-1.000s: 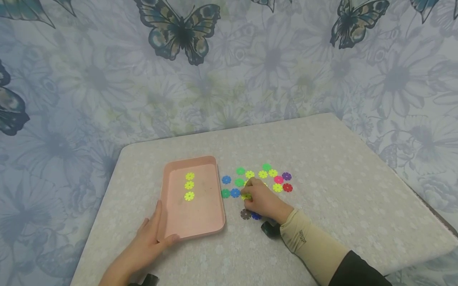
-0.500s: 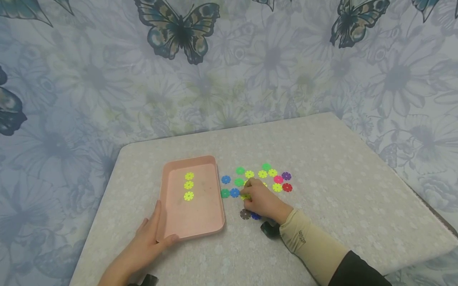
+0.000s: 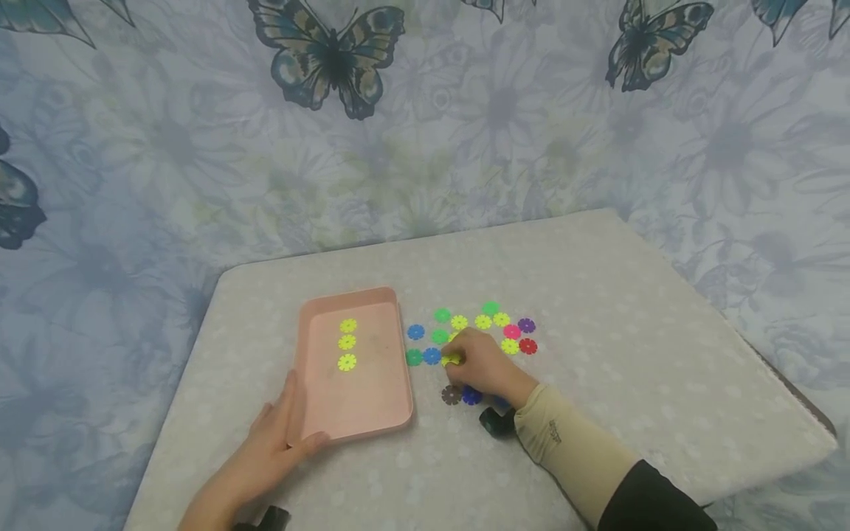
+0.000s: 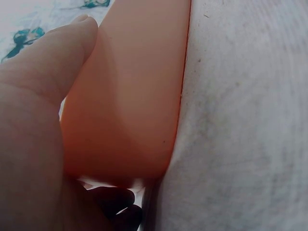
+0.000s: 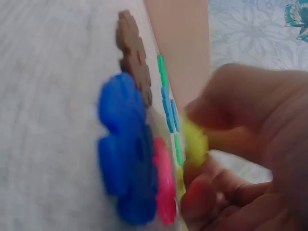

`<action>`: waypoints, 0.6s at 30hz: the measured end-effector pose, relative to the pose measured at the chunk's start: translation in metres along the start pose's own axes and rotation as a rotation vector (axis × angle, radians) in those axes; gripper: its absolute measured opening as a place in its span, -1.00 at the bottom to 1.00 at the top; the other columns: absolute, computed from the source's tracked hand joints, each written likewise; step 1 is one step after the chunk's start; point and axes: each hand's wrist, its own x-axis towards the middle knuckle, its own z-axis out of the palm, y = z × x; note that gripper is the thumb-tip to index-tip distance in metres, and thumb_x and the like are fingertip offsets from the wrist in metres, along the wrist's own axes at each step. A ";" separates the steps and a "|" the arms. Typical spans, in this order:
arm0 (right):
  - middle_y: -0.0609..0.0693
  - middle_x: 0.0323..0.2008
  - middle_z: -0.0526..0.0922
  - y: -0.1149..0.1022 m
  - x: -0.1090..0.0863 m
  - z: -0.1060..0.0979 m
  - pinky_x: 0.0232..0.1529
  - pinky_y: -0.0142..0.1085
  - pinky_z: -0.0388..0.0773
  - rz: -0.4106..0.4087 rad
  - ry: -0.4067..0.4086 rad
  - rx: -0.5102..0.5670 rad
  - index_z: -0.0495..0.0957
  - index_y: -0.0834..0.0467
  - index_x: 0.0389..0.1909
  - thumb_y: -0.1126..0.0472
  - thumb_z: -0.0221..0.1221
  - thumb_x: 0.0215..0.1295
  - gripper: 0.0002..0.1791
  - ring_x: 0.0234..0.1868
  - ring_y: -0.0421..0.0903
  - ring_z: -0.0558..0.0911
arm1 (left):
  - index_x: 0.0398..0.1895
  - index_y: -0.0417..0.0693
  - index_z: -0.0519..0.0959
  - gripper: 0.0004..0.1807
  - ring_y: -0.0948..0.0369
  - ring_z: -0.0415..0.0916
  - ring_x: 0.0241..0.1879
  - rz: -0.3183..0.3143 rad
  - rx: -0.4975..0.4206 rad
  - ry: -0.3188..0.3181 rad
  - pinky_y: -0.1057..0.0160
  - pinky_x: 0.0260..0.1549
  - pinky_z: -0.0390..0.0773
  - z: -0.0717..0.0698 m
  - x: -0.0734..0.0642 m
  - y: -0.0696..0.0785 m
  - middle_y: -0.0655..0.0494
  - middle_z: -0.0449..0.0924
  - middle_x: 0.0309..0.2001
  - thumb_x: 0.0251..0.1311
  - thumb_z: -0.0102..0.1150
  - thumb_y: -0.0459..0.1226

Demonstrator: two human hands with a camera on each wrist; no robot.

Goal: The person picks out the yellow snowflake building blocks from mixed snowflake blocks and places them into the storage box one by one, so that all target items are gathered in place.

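Observation:
My right hand pinches a yellow notched flower-shaped disc between thumb and fingers, and the disc looks tilted close over the table. Beside it lie a brown disc and a dark blue disc. My left hand holds the near left corner of a pink tray, thumb along the front edge and fingers along the left side. The tray's wall fills much of the left wrist view. Inside the tray, three yellow discs stand in a column.
Right of the tray, several loose discs lie flat: green, light blue, yellow, pink, purple and red. A pale patterned cloth covers the table, and a butterfly-print wall stands behind it.
The yellow disc under my right fingers lay flat and now looks tipped up in their pinch. My left hand stays at the tray corner. The head view has shifted slightly.

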 end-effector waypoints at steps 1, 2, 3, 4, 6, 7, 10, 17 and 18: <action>-0.05 -0.13 0.69 -0.002 0.001 -0.001 -0.20 -0.28 0.64 -0.002 0.009 0.022 0.78 0.16 0.00 0.27 0.31 0.17 -0.65 -0.21 -0.14 0.55 | 0.67 0.00 -0.48 0.28 -0.35 -0.17 0.59 0.003 -0.002 0.000 -0.35 0.51 -0.41 -0.001 0.000 -0.001 -0.30 -0.31 0.65 0.31 0.28 0.16; -0.05 -0.13 0.70 -0.006 0.001 -0.002 -0.21 -0.28 0.64 -0.011 0.022 0.039 0.78 0.16 0.00 0.27 0.31 0.17 -0.66 -0.21 -0.14 0.56 | 0.67 0.00 -0.48 0.28 -0.35 -0.16 0.58 0.006 -0.001 0.002 -0.35 0.51 -0.41 -0.001 0.000 -0.001 -0.30 -0.30 0.65 0.31 0.29 0.15; -0.05 -0.13 0.69 -0.010 0.002 -0.003 -0.22 -0.28 0.64 -0.022 0.034 0.056 0.78 0.17 0.00 0.27 0.31 0.18 -0.66 -0.21 -0.14 0.57 | 0.67 0.00 -0.48 0.27 -0.35 -0.16 0.58 0.010 0.000 0.002 -0.36 0.51 -0.40 -0.002 0.000 -0.001 -0.30 -0.30 0.65 0.31 0.29 0.15; -0.06 -0.13 0.69 -0.015 0.003 -0.003 -0.23 -0.30 0.63 -0.039 0.049 0.068 0.78 0.17 -0.01 0.26 0.32 0.19 -0.67 -0.20 -0.14 0.58 | 0.67 0.00 -0.48 0.27 -0.35 -0.16 0.58 0.014 0.000 0.001 -0.36 0.51 -0.40 -0.002 0.000 -0.001 -0.30 -0.29 0.65 0.31 0.29 0.14; -0.05 -0.12 0.70 -0.028 0.007 -0.005 -0.21 -0.31 0.63 -0.091 0.084 0.077 0.78 0.17 -0.03 0.25 0.33 0.22 -0.70 -0.17 -0.13 0.60 | 0.67 0.01 -0.48 0.27 -0.36 -0.16 0.58 0.010 -0.002 -0.005 -0.36 0.51 -0.41 -0.003 0.000 0.000 -0.29 -0.31 0.65 0.32 0.28 0.15; -0.05 -0.12 0.70 -0.037 0.010 -0.006 -0.20 -0.32 0.63 -0.121 0.097 0.080 0.78 0.17 -0.03 0.24 0.33 0.23 -0.71 -0.16 -0.13 0.61 | 0.67 0.01 -0.48 0.27 -0.36 -0.17 0.58 0.006 -0.004 -0.008 -0.36 0.51 -0.42 -0.003 0.000 0.000 -0.29 -0.31 0.65 0.32 0.28 0.15; -0.02 -0.11 0.69 -0.066 0.019 -0.009 -0.18 -0.34 0.62 -0.204 0.110 0.095 0.77 0.18 -0.02 0.23 0.33 0.26 -0.72 -0.15 -0.09 0.63 | 0.67 0.01 -0.49 0.28 -0.36 -0.18 0.59 -0.007 -0.004 -0.012 -0.36 0.51 -0.42 -0.002 0.000 0.001 -0.28 -0.32 0.65 0.31 0.27 0.17; 0.00 -0.07 0.76 -0.125 0.046 0.007 -0.18 -0.43 0.59 -0.312 0.093 0.146 0.77 0.19 -0.03 0.27 0.30 0.25 -0.72 -0.14 -0.10 0.65 | 0.67 -0.01 -0.48 0.26 -0.33 -0.15 0.59 0.021 0.009 0.002 -0.39 0.50 -0.37 -0.002 -0.001 -0.001 -0.27 -0.28 0.65 0.34 0.27 0.14; -0.01 -0.05 0.77 -0.131 0.050 0.012 -0.16 -0.45 0.58 -0.314 0.086 0.150 0.77 0.19 -0.02 0.27 0.30 0.25 -0.71 -0.13 -0.13 0.65 | 0.67 -0.02 -0.48 0.25 -0.33 -0.14 0.59 0.028 0.014 0.006 -0.39 0.50 -0.35 -0.003 -0.001 -0.001 -0.28 -0.27 0.65 0.34 0.27 0.13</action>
